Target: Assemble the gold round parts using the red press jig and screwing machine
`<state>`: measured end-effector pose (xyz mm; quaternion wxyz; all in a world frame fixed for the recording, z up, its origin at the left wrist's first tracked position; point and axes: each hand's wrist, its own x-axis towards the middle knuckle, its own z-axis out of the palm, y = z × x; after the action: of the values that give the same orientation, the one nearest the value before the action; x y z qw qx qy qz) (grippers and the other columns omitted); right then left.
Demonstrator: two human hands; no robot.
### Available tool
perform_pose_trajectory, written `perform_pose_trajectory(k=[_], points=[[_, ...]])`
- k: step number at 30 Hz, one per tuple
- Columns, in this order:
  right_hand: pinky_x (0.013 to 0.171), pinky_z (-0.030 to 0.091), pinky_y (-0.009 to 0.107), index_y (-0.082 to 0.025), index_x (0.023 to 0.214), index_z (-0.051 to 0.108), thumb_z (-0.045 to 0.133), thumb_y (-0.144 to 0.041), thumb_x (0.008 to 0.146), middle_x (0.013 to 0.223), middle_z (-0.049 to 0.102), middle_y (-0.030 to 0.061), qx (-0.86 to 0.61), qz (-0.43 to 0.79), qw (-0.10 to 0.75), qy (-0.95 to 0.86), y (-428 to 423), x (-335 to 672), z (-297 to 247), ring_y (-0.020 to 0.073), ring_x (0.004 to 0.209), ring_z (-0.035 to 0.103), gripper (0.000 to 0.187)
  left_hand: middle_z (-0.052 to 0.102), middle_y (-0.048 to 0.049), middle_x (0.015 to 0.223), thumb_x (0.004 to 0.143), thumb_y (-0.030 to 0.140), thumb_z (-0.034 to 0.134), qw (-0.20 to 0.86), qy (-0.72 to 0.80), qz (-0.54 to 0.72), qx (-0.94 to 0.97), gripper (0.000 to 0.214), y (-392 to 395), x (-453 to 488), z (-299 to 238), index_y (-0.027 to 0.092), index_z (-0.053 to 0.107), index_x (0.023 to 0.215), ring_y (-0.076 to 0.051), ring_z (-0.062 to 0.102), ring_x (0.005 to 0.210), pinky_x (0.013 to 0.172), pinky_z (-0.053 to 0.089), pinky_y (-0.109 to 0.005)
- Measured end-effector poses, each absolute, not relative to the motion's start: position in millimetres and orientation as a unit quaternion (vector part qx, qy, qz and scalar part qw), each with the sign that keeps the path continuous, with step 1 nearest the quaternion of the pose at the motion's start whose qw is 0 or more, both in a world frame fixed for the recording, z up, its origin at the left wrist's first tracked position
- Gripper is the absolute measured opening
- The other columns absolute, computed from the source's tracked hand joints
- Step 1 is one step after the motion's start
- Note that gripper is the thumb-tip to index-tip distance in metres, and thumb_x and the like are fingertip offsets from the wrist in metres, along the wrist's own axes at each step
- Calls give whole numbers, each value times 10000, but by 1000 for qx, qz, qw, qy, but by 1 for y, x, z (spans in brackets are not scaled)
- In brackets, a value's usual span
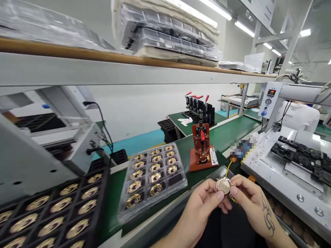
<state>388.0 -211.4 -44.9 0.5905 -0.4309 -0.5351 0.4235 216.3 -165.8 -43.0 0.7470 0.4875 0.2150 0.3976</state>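
Note:
Between the fingertips of both hands is a round gold-rimmed watch case (223, 185), its pale engraved disc facing up at me. My left hand (207, 199) pinches its left edge, thumb on top. Gripping the right edge, my right hand (244, 192) has its thumb against the rim. Just beyond the hands stands a red-brown toggle press (201, 146) with a red lever. To the left, a clear plastic tray (165, 186) holds gold watch cases in rows; one pocket at its near right corner has none.
A black tray (99, 203) of gold watch cases lies at the lower left. On the right is a grey machine bed (261, 168) with black fixtures (301, 156). Several black clamps (199, 105) stand farther back. Overhead runs a shelf (155, 72) with stacked trays. Beyond is a person in white (297, 115).

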Motion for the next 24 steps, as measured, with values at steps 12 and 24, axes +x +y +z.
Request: perform_pose_trajectory(k=[12, 24], points=[[624, 569, 302, -208, 832, 693, 725, -513, 982, 757, 640, 20, -426, 457, 610, -487, -221, 398, -33, 161, 630, 605, 342, 713, -42, 828, 974, 480, 744, 721, 180, 373, 556, 321, -166, 235, -52, 176, 663, 909, -179, 673, 772, 765, 540, -298], [694, 568, 258, -212, 932, 722, 656, -394, 1058, 881, 643, 9, -407, 462, 603, -507, -223, 403, -33, 120, 697, 632, 232, 691, -28, 867, 984, 454, 738, 710, 175, 384, 564, 299, -166, 233, -48, 183, 648, 898, -165, 673, 804, 793, 545, -283]])
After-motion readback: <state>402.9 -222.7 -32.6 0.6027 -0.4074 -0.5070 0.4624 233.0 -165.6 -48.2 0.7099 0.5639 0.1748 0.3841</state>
